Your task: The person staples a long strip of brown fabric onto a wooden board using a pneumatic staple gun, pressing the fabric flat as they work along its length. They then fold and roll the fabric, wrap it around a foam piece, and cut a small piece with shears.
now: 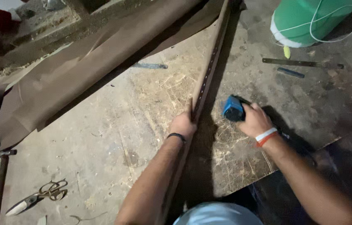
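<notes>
Your left hand (183,124) pinches the upright brown strip (207,71) while your right hand (254,120) grips the blue stapler (233,108); a loosened pinch could tip the strip.

Upright strip (207,71) splits bench (scissors (38,196) left).

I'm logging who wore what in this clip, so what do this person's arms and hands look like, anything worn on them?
Both forearms are bare, with no sleeves or gloves in view. The left hand has a thin dark band at the wrist. The right hand has two bands at the wrist, one white and one orange-red.
</notes>
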